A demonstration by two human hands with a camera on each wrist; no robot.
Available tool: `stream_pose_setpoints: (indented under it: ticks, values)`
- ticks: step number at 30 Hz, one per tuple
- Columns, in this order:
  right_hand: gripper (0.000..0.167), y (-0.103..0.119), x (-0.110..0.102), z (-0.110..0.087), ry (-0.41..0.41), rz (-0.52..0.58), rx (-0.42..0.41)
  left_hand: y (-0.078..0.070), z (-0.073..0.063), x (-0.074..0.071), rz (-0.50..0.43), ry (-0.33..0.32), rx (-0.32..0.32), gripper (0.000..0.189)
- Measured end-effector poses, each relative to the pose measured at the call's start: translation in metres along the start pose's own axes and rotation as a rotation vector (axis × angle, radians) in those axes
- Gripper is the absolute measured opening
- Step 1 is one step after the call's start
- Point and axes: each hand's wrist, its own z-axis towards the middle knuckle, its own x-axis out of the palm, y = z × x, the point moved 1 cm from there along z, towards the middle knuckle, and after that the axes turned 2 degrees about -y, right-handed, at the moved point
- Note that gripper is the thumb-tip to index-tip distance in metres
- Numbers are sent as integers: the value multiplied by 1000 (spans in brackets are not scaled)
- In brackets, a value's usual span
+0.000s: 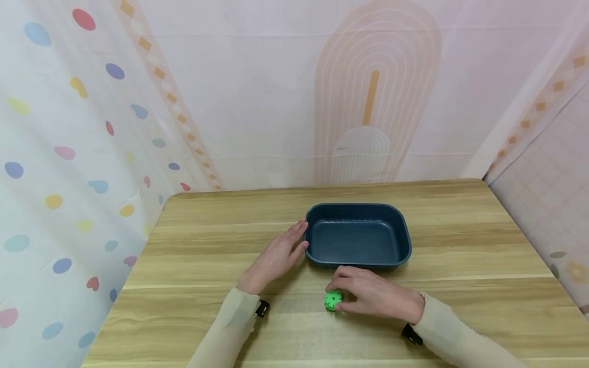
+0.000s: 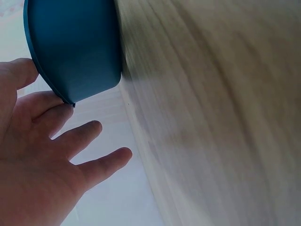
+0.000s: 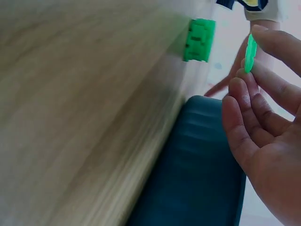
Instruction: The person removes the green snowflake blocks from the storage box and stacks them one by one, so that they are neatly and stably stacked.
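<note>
My right hand pinches a thin, bright green notched disc between thumb and forefinger. In the right wrist view a small green stack of notched pieces sits on the tabletop, apart from the held disc. From the head view the disc overlaps that stack, hiding most of it. A dark blue rectangular tub stands just beyond my right hand. My left hand rests its fingertips and thumb tip at the tub's left end, by the rim; its fingers are extended and spread.
A wood-grain table carries everything, its back edge meeting a patterned curtain. Another curtain with coloured spots hangs along the left. Black wrist straps show at both sleeves.
</note>
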Motion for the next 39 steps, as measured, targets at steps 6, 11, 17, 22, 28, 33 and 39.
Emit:
stream_pose_setpoints:
  ticks: [6,11,17,22,28,33,39]
  values:
    - [24,-2,4,3,38,-5,13,0,0,1,-9,-9,2,58]
    - [24,-4,6,7,77,-12,15,1,1,0,-18,-17,3,58]
    - [23,-7,9,9,109,-15,22,2,1,1,-15,-2,-5,58]
    - [23,-8,11,9,111,-22,-2,2,1,1,-26,-8,5,58]
    - [21,-9,11,9,103,-20,-31,2,1,1,-31,-13,13,58]
    - [21,-9,12,9,105,-8,-25,1,0,1,-37,-13,18,58]
    - [22,-9,12,9,119,5,-5,1,0,0,-30,-18,22,57]
